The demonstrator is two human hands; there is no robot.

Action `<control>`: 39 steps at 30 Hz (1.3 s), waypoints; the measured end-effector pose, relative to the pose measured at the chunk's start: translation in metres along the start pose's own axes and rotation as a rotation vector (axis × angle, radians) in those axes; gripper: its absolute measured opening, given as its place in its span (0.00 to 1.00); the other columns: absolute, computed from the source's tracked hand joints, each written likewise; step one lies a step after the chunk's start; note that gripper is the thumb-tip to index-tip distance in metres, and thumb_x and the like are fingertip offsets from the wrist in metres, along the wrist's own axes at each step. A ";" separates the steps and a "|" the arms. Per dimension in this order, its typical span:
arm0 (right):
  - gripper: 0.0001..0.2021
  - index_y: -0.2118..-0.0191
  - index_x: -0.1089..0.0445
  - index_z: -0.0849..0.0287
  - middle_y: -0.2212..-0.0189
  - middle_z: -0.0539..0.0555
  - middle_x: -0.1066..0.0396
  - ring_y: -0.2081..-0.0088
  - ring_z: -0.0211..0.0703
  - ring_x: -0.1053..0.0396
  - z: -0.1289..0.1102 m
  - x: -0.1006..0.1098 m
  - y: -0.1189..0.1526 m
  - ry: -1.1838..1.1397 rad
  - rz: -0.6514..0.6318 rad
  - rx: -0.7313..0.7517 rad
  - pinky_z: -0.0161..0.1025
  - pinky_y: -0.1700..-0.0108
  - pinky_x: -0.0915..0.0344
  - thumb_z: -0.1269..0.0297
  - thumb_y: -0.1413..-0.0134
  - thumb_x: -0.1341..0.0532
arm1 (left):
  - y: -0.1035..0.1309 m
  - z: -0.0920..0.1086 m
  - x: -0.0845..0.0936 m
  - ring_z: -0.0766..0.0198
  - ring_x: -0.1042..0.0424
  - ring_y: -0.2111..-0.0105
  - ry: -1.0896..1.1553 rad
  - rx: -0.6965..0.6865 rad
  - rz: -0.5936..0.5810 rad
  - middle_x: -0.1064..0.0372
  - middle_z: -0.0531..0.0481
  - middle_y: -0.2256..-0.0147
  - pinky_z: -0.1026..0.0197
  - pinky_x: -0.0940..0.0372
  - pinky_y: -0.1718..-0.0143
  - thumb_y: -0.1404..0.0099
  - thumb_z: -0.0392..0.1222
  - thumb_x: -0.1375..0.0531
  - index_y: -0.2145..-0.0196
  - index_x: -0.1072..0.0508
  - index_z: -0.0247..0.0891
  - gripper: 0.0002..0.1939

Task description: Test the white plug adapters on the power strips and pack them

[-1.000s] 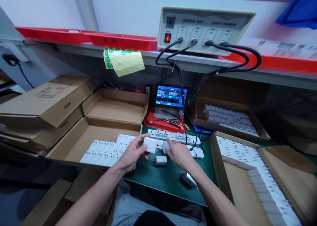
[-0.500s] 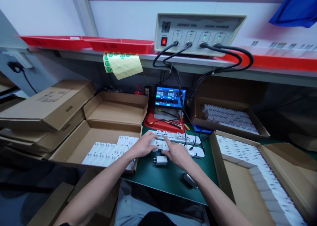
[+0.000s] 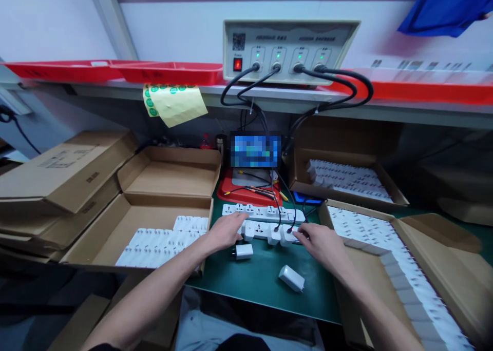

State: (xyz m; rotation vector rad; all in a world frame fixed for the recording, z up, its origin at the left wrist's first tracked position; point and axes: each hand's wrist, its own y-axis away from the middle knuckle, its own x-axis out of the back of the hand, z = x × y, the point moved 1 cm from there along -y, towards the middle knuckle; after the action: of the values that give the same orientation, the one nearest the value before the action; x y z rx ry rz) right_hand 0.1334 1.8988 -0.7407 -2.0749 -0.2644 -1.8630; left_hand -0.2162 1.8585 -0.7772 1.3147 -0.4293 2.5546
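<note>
My left hand (image 3: pixel 226 231) curls around the left end of the front white power strip (image 3: pixel 262 230), thumb on the near side. What lies under its palm is hidden. At the strip's right end, beside the switch, my right hand (image 3: pixel 316 239) has its thumb and fingers closed on the end. Between them a white charger (image 3: pixel 249 231) sits in the strip, and further right are two more chargers, one (image 3: pixel 273 236) and another (image 3: pixel 286 237), each with a black cable in it. Nearer me lie a loose charger (image 3: pixel 244 252) and a second loose charger (image 3: pixel 291 278).
A second power strip (image 3: pixel 260 212) lies behind. Left stands an open carton (image 3: pixel 127 212) of chargers; right, another carton (image 3: pixel 362 274) and one behind (image 3: pixel 346 192). A tester box (image 3: pixel 290 40) with black cables sits on the shelf above a small screen (image 3: pixel 256 151).
My hands have moved apart: the right from mid-strip to its right end, the left towards the left end. The tester's two left lights now show green. My view has turned slightly right.
</note>
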 end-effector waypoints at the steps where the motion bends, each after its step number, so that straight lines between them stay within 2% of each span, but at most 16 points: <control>1: 0.15 0.60 0.19 0.51 0.57 0.59 0.15 0.59 0.55 0.20 0.003 -0.004 -0.003 -0.033 -0.010 -0.001 0.42 0.62 0.36 0.50 0.28 0.39 | -0.004 0.004 -0.002 0.37 0.25 0.35 0.003 -0.005 0.010 0.23 0.36 0.35 0.41 0.31 0.33 0.35 0.39 0.26 0.34 0.27 0.43 0.34; 4: 0.13 0.58 0.18 0.52 0.58 0.57 0.15 0.58 0.54 0.20 0.003 -0.017 -0.011 -0.222 -0.028 0.038 0.42 0.59 0.33 0.53 0.30 0.39 | -0.020 0.026 -0.015 0.39 0.25 0.35 0.061 -0.061 0.057 0.23 0.35 0.36 0.41 0.31 0.32 0.32 0.45 0.27 0.37 0.24 0.40 0.28; 7: 0.14 0.61 0.20 0.53 0.64 0.56 0.17 0.62 0.54 0.21 -0.001 -0.027 -0.017 -0.367 -0.007 0.068 0.43 0.60 0.31 0.53 0.32 0.40 | -0.041 0.052 -0.035 0.44 0.24 0.36 0.140 -0.119 0.100 0.22 0.37 0.38 0.45 0.30 0.32 0.28 0.42 0.31 0.40 0.22 0.40 0.20; 10: 0.14 0.63 0.22 0.53 0.67 0.56 0.18 0.64 0.54 0.22 0.000 -0.032 -0.018 -0.437 0.044 0.084 0.43 0.62 0.31 0.51 0.32 0.41 | -0.059 0.071 -0.053 0.44 0.21 0.42 0.124 -0.088 0.095 0.19 0.36 0.44 0.45 0.28 0.36 0.26 0.40 0.34 0.47 0.19 0.37 0.12; 14: 0.18 0.62 0.22 0.53 0.67 0.56 0.18 0.65 0.54 0.22 0.002 -0.028 -0.015 -0.514 0.128 0.066 0.43 0.62 0.30 0.46 0.30 0.40 | -0.070 0.079 -0.063 0.45 0.19 0.48 0.069 -0.025 0.061 0.18 0.37 0.51 0.48 0.26 0.43 0.26 0.38 0.35 0.56 0.18 0.37 0.05; 18: 0.20 0.62 0.20 0.53 0.67 0.56 0.16 0.65 0.55 0.21 -0.005 -0.016 -0.014 -0.527 0.114 0.090 0.44 0.61 0.29 0.44 0.29 0.40 | -0.073 0.082 -0.059 0.45 0.19 0.48 0.069 0.004 0.083 0.17 0.38 0.53 0.49 0.27 0.44 0.25 0.38 0.36 0.54 0.18 0.39 0.06; 22: 0.19 0.63 0.18 0.53 0.65 0.56 0.15 0.63 0.55 0.21 -0.028 -0.009 -0.020 -0.537 0.070 0.134 0.44 0.60 0.28 0.47 0.29 0.40 | -0.065 0.071 -0.036 0.47 0.19 0.49 0.167 0.026 0.136 0.16 0.41 0.54 0.52 0.27 0.45 0.24 0.41 0.38 0.55 0.17 0.42 0.08; 25: 0.17 0.63 0.17 0.53 0.63 0.56 0.14 0.62 0.53 0.20 -0.055 -0.010 -0.027 -0.574 -0.004 0.184 0.44 0.58 0.27 0.52 0.29 0.40 | -0.045 0.045 -0.009 0.50 0.19 0.51 0.289 0.034 0.166 0.14 0.43 0.55 0.54 0.27 0.47 0.24 0.44 0.38 0.60 0.17 0.42 0.10; 29: 0.13 0.62 0.16 0.54 0.61 0.56 0.14 0.59 0.52 0.19 -0.090 -0.021 -0.040 -0.589 -0.084 0.247 0.43 0.55 0.28 0.58 0.30 0.38 | -0.013 0.005 0.020 0.51 0.20 0.55 0.301 0.126 0.213 0.15 0.44 0.61 0.56 0.29 0.51 0.26 0.44 0.39 0.64 0.17 0.40 0.12; 33: 0.12 0.61 0.16 0.55 0.57 0.57 0.13 0.54 0.54 0.19 -0.110 -0.033 -0.051 -0.559 -0.094 0.241 0.44 0.51 0.28 0.60 0.31 0.38 | 0.002 -0.010 0.023 0.54 0.22 0.61 0.307 0.160 0.204 0.17 0.45 0.65 0.58 0.32 0.58 0.27 0.44 0.40 0.69 0.19 0.39 0.15; 39: 0.11 0.61 0.16 0.54 0.58 0.55 0.13 0.55 0.53 0.19 -0.109 -0.041 -0.057 -0.468 -0.088 0.242 0.42 0.52 0.29 0.62 0.31 0.38 | -0.001 -0.006 0.017 0.56 0.25 0.66 0.276 0.186 0.202 0.21 0.48 0.72 0.59 0.37 0.63 0.27 0.44 0.38 0.69 0.18 0.39 0.14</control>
State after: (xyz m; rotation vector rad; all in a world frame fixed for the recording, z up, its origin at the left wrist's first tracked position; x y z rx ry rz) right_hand 0.0072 1.9151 -0.7648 -2.3233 -0.6673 -1.2844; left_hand -0.2299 1.8633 -0.7669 0.9920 -0.2889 2.9523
